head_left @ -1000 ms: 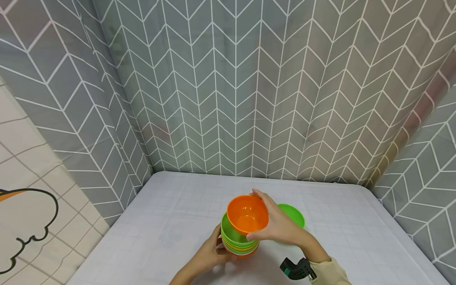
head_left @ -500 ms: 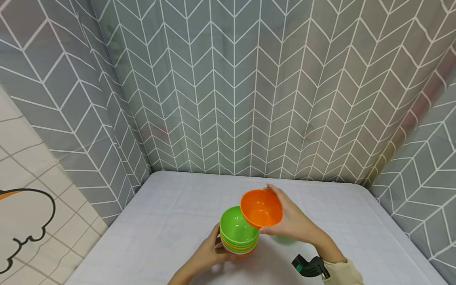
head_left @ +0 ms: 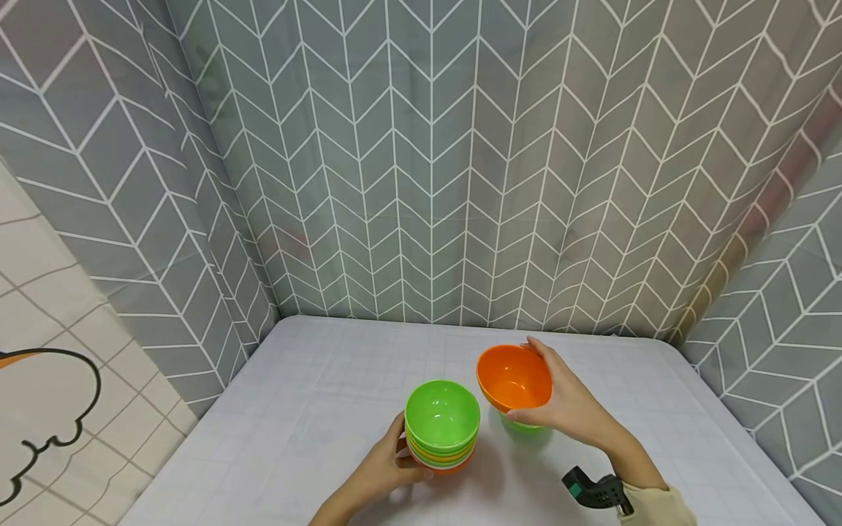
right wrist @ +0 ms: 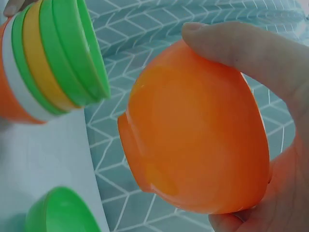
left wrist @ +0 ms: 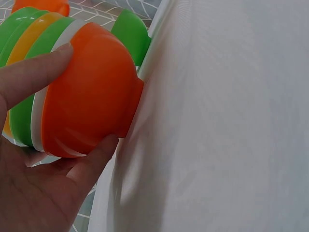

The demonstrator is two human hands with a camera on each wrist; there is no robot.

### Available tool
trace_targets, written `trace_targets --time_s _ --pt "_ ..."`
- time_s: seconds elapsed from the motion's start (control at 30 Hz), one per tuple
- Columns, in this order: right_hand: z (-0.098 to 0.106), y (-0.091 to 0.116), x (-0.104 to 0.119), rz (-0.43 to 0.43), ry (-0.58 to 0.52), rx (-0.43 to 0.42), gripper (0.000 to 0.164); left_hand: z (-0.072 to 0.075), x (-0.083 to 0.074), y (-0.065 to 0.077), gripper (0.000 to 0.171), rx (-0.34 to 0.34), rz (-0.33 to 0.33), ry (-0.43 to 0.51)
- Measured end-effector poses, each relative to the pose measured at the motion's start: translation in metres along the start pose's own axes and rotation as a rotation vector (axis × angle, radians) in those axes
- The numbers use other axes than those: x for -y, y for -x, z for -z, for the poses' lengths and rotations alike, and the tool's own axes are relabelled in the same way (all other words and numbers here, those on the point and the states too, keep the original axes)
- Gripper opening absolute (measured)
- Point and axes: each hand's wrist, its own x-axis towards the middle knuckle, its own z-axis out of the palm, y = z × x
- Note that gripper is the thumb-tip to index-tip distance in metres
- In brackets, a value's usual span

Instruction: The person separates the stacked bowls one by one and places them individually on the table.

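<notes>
Head view: the left hand [head_left: 388, 464] gripped a stack [head_left: 442, 425] of nested bowls from the side, while the right hand [head_left: 575, 409] held an orange bowl [head_left: 514, 378] by its wall, tilted, over a green bowl [head_left: 526, 426] on the bench [head_left: 329, 409].

Left wrist view: fingers and thumb curled round the stack near its foot, which sat at or just above the bench — I could not tell which. A loose or lopsided grip there might have toppled it.

Right wrist view: thumb and fingers clasped opposite sides of the orange bowl, with a gap to the green bowl. Its smooth wall could have slipped; let go off-centre, it could have knocked the green bowl over.

Counted: two hands, one stack, one loose orange bowl, one green bowl. The stack showed six bands — orange, white, green, yellow, green, green — so probably six bowls.
</notes>
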Motion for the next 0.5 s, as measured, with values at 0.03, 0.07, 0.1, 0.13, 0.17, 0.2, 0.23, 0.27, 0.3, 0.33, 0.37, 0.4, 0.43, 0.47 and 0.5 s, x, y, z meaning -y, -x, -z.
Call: trace_targets --time_s 0.03,0.07,0.1,0.13,0.17,0.2,0.23,0.27,0.3,0.33,0.37,0.4,0.43,0.47,0.5 --pt "0.001 0.001 -0.002 -0.005 0.0 -0.004 0.112 0.0 0.0 0.0 0.103 0.0 -0.002 0.004" --pt "0.002 0.002 -0.005 -0.01 0.001 -0.008 0.112 0.0 0.0 0.0 0.103 0.001 -0.005 0.005" --pt "0.004 0.003 -0.007 -0.018 0.005 -0.01 0.112 0.0 0.0 0.0 0.103 0.002 -0.008 0.005" --pt "0.005 0.003 -0.009 -0.026 0.005 -0.013 0.112 0.0 -0.001 0.0 0.103 0.002 -0.009 0.006" --pt "0.006 0.004 -0.012 -0.032 0.006 -0.015 0.112 0.0 -0.001 0.0 0.103 0.002 -0.009 0.003" --pt "0.007 0.005 -0.014 -0.038 0.006 -0.02 0.112 0.0 -0.001 0.0 0.103 0.002 -0.008 -0.003" --pt "0.009 0.006 -0.017 -0.043 0.006 -0.024 0.112 0.0 -0.001 0.0 0.103 0.001 -0.005 -0.008" --pt "0.01 0.006 -0.018 -0.048 0.004 -0.027 0.111 0.0 -0.002 0.0 0.104 0.002 -0.002 -0.011" --pt "0.012 0.007 -0.02 -0.054 0.001 -0.031 0.111 0.0 -0.002 0.0 0.104 0.001 0.003 -0.017" --pt "0.014 0.008 -0.022 -0.062 0.0 -0.033 0.111 0.0 -0.002 0.0 0.104 0.0 0.01 -0.025" --pt "0.016 0.008 -0.023 -0.069 0.001 -0.036 0.111 0.0 -0.003 0.0 0.104 -0.001 0.013 -0.034" --pt "0.018 0.009 -0.025 -0.078 0.002 -0.038 0.111 0.001 -0.003 0.0 0.104 -0.001 0.016 -0.04" --pt "0.02 0.009 -0.027 -0.086 0.003 -0.04 0.111 0.001 -0.003 0.0 0.105 -0.002 0.018 -0.049" --pt "0.022 0.01 -0.029 -0.097 0.005 -0.04 0.111 0.001 -0.003 0.0 0.105 -0.004 0.018 -0.056" --pt "0.025 0.011 -0.031 -0.107 0.009 -0.042 0.111 0.001 -0.003 0.0 0.104 -0.005 0.018 -0.066"
